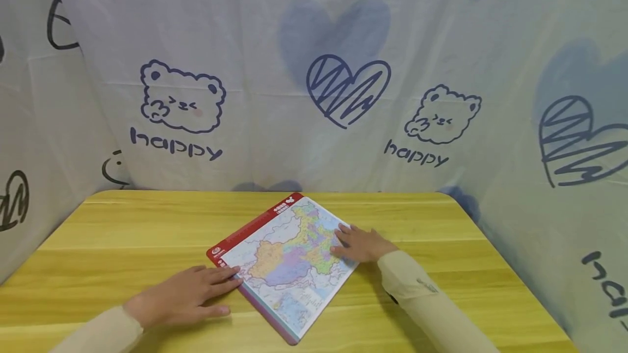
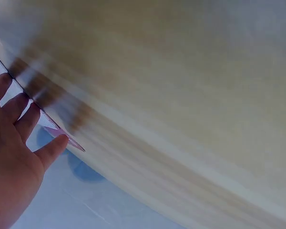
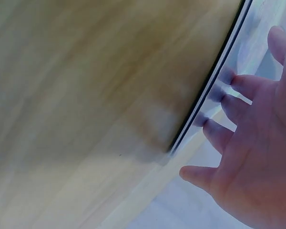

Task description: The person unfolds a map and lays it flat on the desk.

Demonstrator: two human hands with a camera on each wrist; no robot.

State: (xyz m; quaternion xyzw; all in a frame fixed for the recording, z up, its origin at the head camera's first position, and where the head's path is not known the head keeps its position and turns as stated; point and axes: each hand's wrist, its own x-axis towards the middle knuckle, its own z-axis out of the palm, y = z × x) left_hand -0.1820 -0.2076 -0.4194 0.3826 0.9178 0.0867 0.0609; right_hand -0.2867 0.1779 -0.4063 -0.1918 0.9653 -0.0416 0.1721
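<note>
A flat map board (image 1: 289, 266) with a coloured map and a red strip along one side lies on the wooden table, turned at an angle. The fingertips of my left hand (image 1: 183, 296) touch its left edge near the red strip, with the fingers fairly straight and the thumb apart. My right hand (image 1: 360, 245) rests its spread fingers on the right part of the map. The left wrist view shows my left hand (image 2: 14, 148) with its fingertips right at the board's edge. In the right wrist view, the fingers of my right hand (image 3: 257, 133) lie over the board's thin side (image 3: 212, 78).
The yellow wood-grain table (image 1: 122, 238) extends on both sides of the board. White cloth (image 1: 255, 97) printed with hearts, bear faces and lettering hangs behind the table and along both sides.
</note>
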